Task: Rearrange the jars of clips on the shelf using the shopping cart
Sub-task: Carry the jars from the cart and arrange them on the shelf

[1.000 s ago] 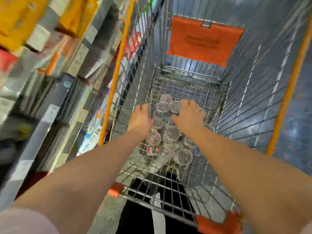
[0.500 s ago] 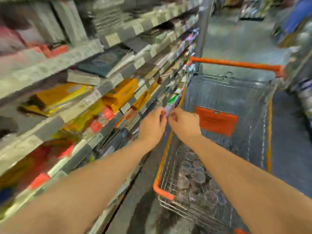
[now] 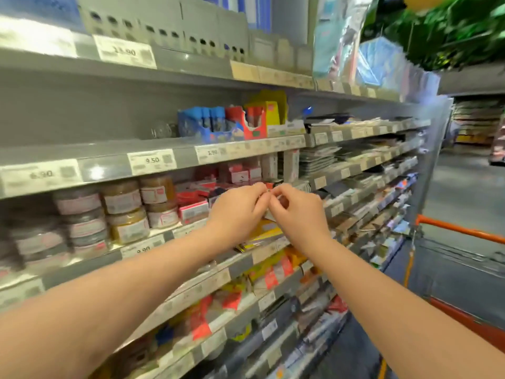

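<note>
Standing close to the shelf (image 3: 95, 170) with both arms stretched out towards its middle level. Holding the left hand (image 3: 237, 212) and the right hand (image 3: 297, 214) knuckles up, fingers curled inward, tips nearly meeting, as if pinching or cupping something small between them. Cannot tell whether anything is really gripped, with the palms hidden behind the backs of the hands and blurred besides. Looks like a two-handed carry, suited to small, smooth things that are easily dropped. Facing the jars (image 3: 123, 212) to the left of the hands and apart from them, on the level the hands are raised to. Set two high, labels outward, dark contents next to amber, presumably to be read from the aisle and matched to the price tags (image 3: 142, 248) on the rail beneath. Also seeing a round clear thing (image 3: 161, 129) one level higher, beside blue and red boxes (image 3: 218, 124), too blurred to name for certain. Have the shopping cart (image 3: 461, 232) parked at the right, near the shelving, with only its orange rim in view, likely so that moving between cart and shelf takes hardly a step. Cannot see into it from here. Judging by the task, midway through a placing trip, with no spot among the jars reached yet. Worth lowering slowly, to avoid nudging the stacks over.
</note>
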A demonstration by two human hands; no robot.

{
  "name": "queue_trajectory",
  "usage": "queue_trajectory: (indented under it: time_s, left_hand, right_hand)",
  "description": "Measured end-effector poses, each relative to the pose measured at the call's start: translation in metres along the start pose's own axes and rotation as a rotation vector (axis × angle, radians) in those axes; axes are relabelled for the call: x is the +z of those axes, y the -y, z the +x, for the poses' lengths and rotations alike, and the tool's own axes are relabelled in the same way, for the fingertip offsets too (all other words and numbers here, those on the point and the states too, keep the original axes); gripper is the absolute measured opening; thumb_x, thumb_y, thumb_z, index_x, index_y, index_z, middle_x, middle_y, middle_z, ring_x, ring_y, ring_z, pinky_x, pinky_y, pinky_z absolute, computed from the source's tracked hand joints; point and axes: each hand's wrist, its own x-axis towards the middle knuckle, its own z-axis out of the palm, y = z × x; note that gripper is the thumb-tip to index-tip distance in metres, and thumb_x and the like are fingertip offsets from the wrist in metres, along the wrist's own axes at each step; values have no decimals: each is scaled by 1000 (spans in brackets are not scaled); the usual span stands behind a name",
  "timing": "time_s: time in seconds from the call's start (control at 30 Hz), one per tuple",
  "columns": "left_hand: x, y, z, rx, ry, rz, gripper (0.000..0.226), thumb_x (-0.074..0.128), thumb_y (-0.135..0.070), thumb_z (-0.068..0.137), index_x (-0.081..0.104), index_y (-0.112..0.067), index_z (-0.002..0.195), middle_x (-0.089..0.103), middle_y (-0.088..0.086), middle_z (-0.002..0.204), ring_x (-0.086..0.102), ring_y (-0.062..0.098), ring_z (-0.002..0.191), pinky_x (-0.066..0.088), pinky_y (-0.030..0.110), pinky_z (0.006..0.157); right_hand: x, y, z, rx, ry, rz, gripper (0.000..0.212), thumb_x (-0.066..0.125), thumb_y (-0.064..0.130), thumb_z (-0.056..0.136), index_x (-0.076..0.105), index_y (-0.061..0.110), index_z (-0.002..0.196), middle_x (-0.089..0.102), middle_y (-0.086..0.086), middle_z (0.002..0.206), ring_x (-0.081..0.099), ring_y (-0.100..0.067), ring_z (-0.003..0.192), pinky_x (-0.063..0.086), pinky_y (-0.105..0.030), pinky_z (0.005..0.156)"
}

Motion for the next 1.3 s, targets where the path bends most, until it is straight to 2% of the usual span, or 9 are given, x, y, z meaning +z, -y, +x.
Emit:
queue_trajectory:
  time_s: [0.27,0.43,0.53,0.7,0.83,0.9,1.0,1.17,1.3]
  left_hand:
    - [-81,57,19,-32,-47,208,22,38,-35,95,52,-25,80,63,-3,85,56,20,83,37,33,65]
    - [-111,92,49,-79,-11,457,29,35,-40,94,56,-21,96,64,4,97,57,26,94,43,37,75]
    - [-129,111,65,-125,36,523,23,37,-39,94,50,-21,88,62,3,94,56,26,90,45,38,74]
    - [-145,159,93,-252,193,570,33,41,-41,95,53,-16,114,60,8,109,55,29,105,41,30,80]
    - [-137,209,109,-378,324,468,45,49,-44,92,44,-15,127,52,2,118,49,24,115,35,24,84]
    - [-140,234,117,-327,336,464,58,56,-50,86,38,-23,134,50,2,125,49,21,115,37,25,89]
    - [-144,266,133,-336,446,426,78,62,-54,80,25,-26,142,43,5,133,45,20,121,37,25,97]
    - [-132,315,161,-392,619,335,103,64,-60,75,0,-27,149,19,6,153,24,20,138,23,26,112]
    - [-118,340,177,-367,626,179,104,67,-52,77,-3,-24,149,11,-3,156,16,10,140,15,16,110]
  right_hand:
    - [27,59,79,-290,76,105,18,52,27,90,66,18,84,62,6,69,57,-20,71,42,-38,75]
    - [42,79,136,-466,130,38,19,49,31,91,65,21,88,63,8,75,60,-18,77,40,-37,80]
    - [55,86,172,-598,164,-37,17,49,36,91,62,26,91,63,8,82,59,-17,83,42,-38,81]
    - [78,108,227,-724,284,-289,29,50,46,90,56,28,112,60,1,105,53,-21,99,39,-35,83]
    - [103,131,261,-838,416,-489,32,60,55,79,53,37,105,58,4,114,51,-19,97,38,-32,81]
    - [118,141,285,-841,501,-564,63,67,60,71,45,38,126,54,7,125,50,-20,112,39,-34,91]
    - [144,150,325,-803,659,-582,88,74,57,66,33,32,140,46,6,138,43,-19,124,31,-23,89]
    - [191,163,381,-634,988,-679,109,78,67,42,34,34,137,45,7,139,42,-19,128,37,-39,106]
    - [219,167,417,-465,1137,-779,114,82,58,52,24,29,145,33,3,149,34,-19,134,31,-40,111]
